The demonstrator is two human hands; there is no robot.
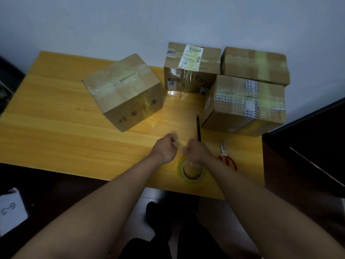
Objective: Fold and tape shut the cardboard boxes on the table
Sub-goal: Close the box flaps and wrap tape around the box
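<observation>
Four taped cardboard boxes stand on the yellow wooden table (pixel 56 109). One box (pixel 125 90) sits turned at an angle in the middle. A labelled box (pixel 190 68) stands at the back, with a plain box (pixel 253 64) to its right. A box with printed tape (pixel 244 105) is at the front right. Near the front edge, my left hand (pixel 165 147) is curled and seems to pinch a faint strip of clear tape; it is blurred. My right hand (pixel 196 150) grips a black cutter (pixel 198 128) pointing away from me. The tape roll (pixel 191 173) lies flat under my right wrist.
Red-handled scissors (pixel 226 156) lie on the table right of my right hand. A wall runs behind the boxes. Dark furniture (pixel 308 146) stands to the right of the table. A white sheet marked 6-3 (pixel 11 210) lies on the floor at the lower left.
</observation>
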